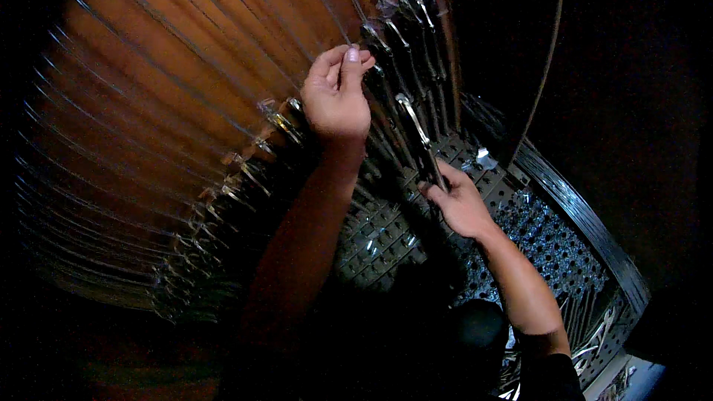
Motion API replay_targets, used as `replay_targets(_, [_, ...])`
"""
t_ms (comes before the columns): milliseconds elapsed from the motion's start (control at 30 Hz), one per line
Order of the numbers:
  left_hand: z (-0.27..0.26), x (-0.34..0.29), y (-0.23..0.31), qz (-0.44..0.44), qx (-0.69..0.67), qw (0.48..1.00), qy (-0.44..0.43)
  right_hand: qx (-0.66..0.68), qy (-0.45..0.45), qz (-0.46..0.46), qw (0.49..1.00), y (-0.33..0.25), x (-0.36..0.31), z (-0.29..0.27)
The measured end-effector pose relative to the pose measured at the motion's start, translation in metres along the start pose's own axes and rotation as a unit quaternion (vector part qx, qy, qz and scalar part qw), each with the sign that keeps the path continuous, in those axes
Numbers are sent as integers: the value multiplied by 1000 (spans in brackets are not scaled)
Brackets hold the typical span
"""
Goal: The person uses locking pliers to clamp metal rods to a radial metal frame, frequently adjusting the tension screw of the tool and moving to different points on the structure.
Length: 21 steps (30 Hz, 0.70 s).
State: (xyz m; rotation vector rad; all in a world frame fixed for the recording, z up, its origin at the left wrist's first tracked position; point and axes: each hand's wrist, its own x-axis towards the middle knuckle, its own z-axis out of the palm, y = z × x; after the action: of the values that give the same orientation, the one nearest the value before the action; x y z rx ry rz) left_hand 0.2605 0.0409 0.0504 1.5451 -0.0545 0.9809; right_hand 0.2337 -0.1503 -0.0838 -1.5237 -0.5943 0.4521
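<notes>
My left hand point(338, 96) is raised near the middle, thumb and fingers pinched together at the lower end of a thin strand point(327, 7). The strand slants up and left from the fingertips. Lower and to the right, my right hand point(464, 204) is closed round a slim metal tool point(418, 125) with a bright, elongated head pointing up and left. Its exact kind is not clear. Between and beyond the hands hangs a row of dark rods with shiny metal ends point(397, 33), each seeming to meet a strand.
Many taut strands point(148, 30) fan out across an orange-brown background at left, ending in a curved row of metal fittings point(230, 186). A perforated metal plate point(549, 245) lies below right, beside a bundle of thin wires point(587, 215). One cord point(546, 67) hangs at right. Deep shadow hides much else.
</notes>
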Motion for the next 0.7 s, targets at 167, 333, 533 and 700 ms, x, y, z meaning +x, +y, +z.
replay_targets(167, [-7,-8,10,-18,7,1000,-5,-21,-2,-12,1000,-3,19,6])
replay_targets(333, [-24,-10,13,-16,-33,998,-43,-19,-7,-32,999,-18,23,18])
replay_targets(533, [-14,-23,46,-66,54,996,-26,-11,-6,-33,999,-28,22,22])
replay_targets(700, [-13,-24,47,-81,45,995,-25,9,-10,-41,999,-27,23,23])
